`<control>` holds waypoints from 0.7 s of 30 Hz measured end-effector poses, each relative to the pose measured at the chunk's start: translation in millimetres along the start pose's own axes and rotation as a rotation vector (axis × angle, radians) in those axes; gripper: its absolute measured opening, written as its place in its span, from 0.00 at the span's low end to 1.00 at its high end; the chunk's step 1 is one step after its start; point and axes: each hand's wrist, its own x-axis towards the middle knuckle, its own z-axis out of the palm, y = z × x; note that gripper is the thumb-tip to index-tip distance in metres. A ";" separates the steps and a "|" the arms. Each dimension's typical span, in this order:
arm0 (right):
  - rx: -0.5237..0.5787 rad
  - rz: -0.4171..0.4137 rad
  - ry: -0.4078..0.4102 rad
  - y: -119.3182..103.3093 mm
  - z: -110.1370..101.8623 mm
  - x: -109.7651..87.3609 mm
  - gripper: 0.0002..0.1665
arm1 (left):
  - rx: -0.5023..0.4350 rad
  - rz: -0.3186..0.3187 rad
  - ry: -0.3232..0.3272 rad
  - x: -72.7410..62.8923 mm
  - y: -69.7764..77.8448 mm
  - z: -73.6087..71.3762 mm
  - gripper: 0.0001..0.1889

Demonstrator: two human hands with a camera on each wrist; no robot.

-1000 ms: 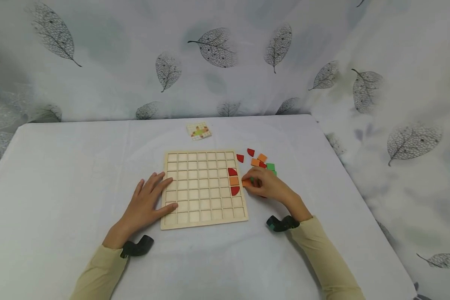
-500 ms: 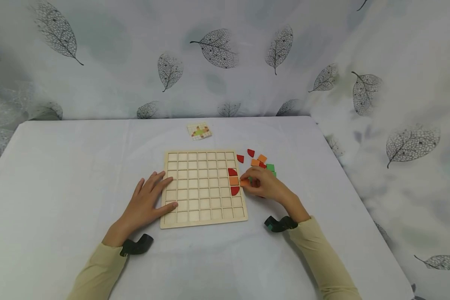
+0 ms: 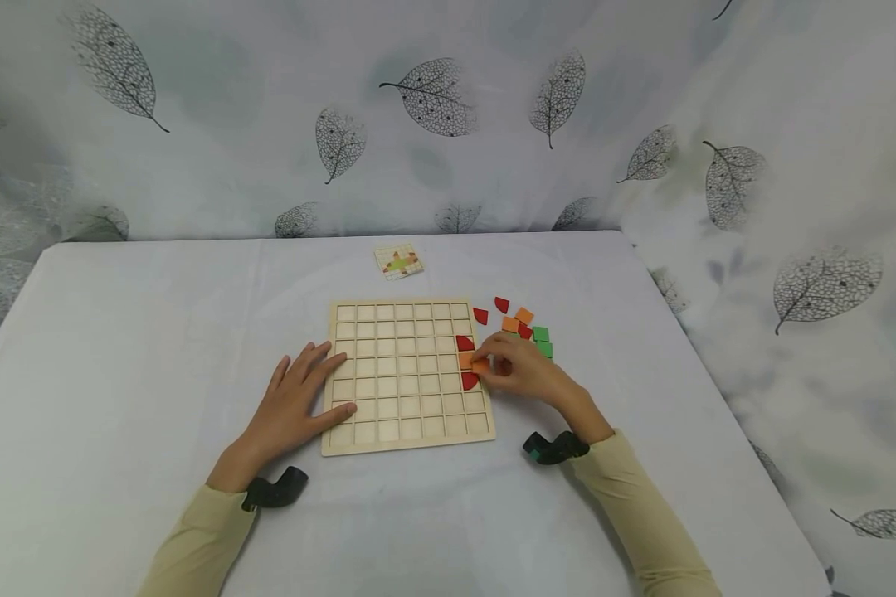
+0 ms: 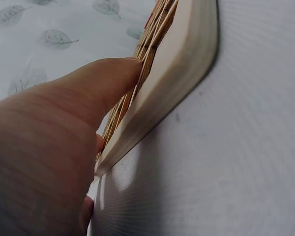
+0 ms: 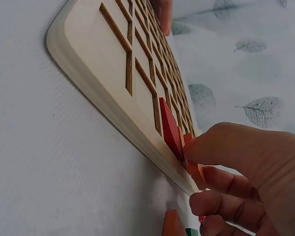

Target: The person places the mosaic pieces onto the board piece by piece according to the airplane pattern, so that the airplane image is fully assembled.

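Note:
A wooden grid board (image 3: 408, 407) lies flat on the white-covered table. Fingers spread, my left hand (image 3: 287, 410) rests on its left edge; the left wrist view shows the thumb (image 4: 113, 73) on the rim. With thumb and fingertips my right hand (image 3: 526, 369) pinches an orange square tile (image 3: 480, 366) over the board's right edge. Beside that tile, another orange tile (image 3: 465, 361) sits in a right-column cell. A red quarter-round tile (image 3: 465, 342) lies above it and a second red quarter-round tile (image 3: 469, 381) below. In the right wrist view, fingers partly cover the held tile (image 5: 196, 174).
Right of the board lie loose red quarter-round tiles (image 3: 501, 304), orange squares (image 3: 523, 316) and green squares (image 3: 541, 334), some partly behind my right hand. A small pattern card (image 3: 399, 261) lies beyond the board. Leaf-patterned cloth (image 3: 269, 124) hangs behind the table.
My right hand has moved slightly left, carrying the orange tile from beside the board to over its right edge. My left hand stays in place.

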 end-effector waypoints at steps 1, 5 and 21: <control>0.001 0.001 -0.002 -0.4 0.5 0.4 0.10 | 0.000 0.003 0.005 0.0 -0.1 0.1 0.40; 0.011 -0.025 0.005 -2.0 3.1 2.3 0.09 | 0.001 0.012 0.019 -0.2 -0.3 0.3 0.40; 0.044 -0.056 0.015 -6.1 14.3 11.4 0.10 | 0.010 -0.004 -0.006 0.3 -0.3 1.0 0.40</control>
